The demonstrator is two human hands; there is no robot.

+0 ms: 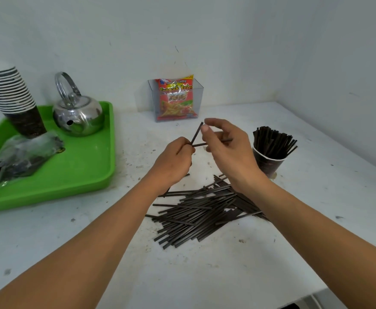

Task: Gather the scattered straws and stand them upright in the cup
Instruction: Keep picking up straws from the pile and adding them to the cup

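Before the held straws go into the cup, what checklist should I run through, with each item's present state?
1. Left hand grips two straws: ok.
2. Held straws aligned: not ok, they splay in a V.
3. Right hand free to help: ok, fingers open near the upper tip.
4. Cup upright: ok.
5. Room left in the cup: cannot tell, it looks well filled.
6. Pile of straws left on the table: not ok, many remain.
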